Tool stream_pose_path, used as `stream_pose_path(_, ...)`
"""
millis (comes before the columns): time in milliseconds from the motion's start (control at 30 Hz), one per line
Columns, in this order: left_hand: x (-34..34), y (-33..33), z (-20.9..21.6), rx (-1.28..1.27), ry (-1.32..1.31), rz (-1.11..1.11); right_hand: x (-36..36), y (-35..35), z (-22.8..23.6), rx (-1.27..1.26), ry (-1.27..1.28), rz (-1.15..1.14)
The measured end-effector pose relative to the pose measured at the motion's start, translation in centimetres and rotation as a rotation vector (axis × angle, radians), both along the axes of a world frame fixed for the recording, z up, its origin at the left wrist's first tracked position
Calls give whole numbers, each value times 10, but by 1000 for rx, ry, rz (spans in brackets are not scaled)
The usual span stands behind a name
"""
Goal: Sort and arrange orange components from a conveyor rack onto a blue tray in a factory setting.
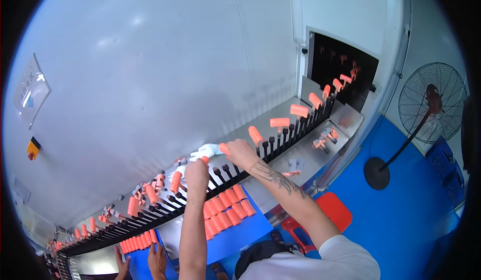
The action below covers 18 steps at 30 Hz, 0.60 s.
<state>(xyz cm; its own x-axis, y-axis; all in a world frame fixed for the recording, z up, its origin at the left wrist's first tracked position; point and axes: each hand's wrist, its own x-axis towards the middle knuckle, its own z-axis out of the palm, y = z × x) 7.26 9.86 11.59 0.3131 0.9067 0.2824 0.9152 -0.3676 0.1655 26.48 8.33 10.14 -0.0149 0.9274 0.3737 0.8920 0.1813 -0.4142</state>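
Both my hands reach over a long line of black upright holders point(226, 170). My left hand point(197, 177) is closed around a bright orange cylindrical part point(204, 159); only its top shows. Just to the right, my right hand point(241, 153) grips another orange cylindrical part point(224, 149), its end sticking out to the left. White gloves point(204, 152) lie behind my hands. On a blue sheet point(245, 240) below the line, orange cylinders point(234, 217) lie in rows. A single orange cylinder point(175, 182) sits on a holder left of my left hand.
More orange parts point(279, 122) ride the holders toward a dark wall opening point(340, 69). Another person's hands point(157, 261) are by a row of orange cylinders point(139, 242). A red stool point(333, 212) and a standing fan point(432, 102) are to the right.
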Motion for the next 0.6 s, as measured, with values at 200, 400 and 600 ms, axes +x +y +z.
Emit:
stream_pose_path(200, -68, 32, 0, -128, -263, -46, -26, 28, 36, -185, 116, 117)
stream_pose_path(400, -162, -61, -44, -141, -1142, 104, -21, -75, -2, 205, 782, 102)
stream_pose_path(600, -216, -123, -180, -416, -768, 359, -64, -188, -165, -305, 613, -124)
